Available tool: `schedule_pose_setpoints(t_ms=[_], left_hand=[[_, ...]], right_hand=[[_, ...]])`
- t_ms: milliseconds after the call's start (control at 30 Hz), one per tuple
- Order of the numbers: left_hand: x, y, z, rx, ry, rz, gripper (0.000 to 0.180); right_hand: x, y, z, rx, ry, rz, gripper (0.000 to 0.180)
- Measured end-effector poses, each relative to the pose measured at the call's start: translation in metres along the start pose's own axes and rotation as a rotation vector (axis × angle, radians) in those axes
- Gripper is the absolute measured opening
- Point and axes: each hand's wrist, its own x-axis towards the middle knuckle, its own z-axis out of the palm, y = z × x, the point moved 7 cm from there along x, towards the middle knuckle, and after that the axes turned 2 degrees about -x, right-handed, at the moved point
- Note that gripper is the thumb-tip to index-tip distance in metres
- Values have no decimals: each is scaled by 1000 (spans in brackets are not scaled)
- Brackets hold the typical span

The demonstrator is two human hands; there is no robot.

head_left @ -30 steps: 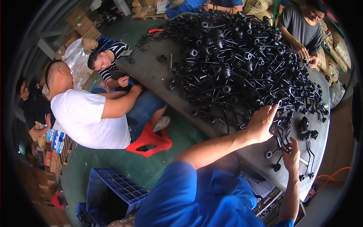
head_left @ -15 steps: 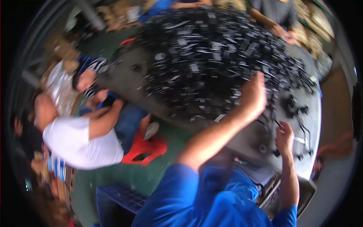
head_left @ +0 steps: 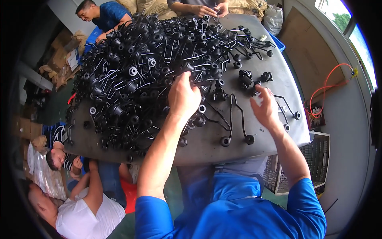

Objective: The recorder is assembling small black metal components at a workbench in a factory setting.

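Observation:
My left hand reaches over the pile of black bent-wire parts with round ends. Its fingers stretch forward, the tips against a round black piece, and the thumb stands apart. To the right, my right hand has its thumb and forefinger spread in a curve beside a small cluster of black fittings. No firm grip shows in either hand. Between my hands lies a V-shaped black wire part with a round fitting on each end. Another wire part lies partly behind my right hand.
The grey table ends close before me. A plastic crate stands below its right edge. Co-workers' hands work at the far side. A person in white sits at the lower left. An orange hose hangs at right.
The view has swung to the right and steadied. My left hand, raised and blurred before, is now down at the pile. The fingers of my right hand have spread apart.

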Motion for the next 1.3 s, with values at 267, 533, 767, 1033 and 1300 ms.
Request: schedule_pose_setpoints(t_ms=[267, 533, 767, 1033, 1300], left_hand=[[-39, 52, 31, 214, -101, 267, 72], [-38, 40, 57, 102, 110, 257, 54], [-42, 53, 52, 62, 84, 348, 46], [-114, 95, 121, 343, -265, 422, 44], [-129, 82, 152, 124, -337, 240, 59]], right_hand=[[24, 39, 19, -164, -49, -68, 71], [-11, 8, 9, 322, -58, 5, 67], [-35, -9, 19, 717, -92, -74, 77], [-49, 46, 0, 754, 115, 183, 61], [-65, 59, 24, 671, 53, 74, 53]])
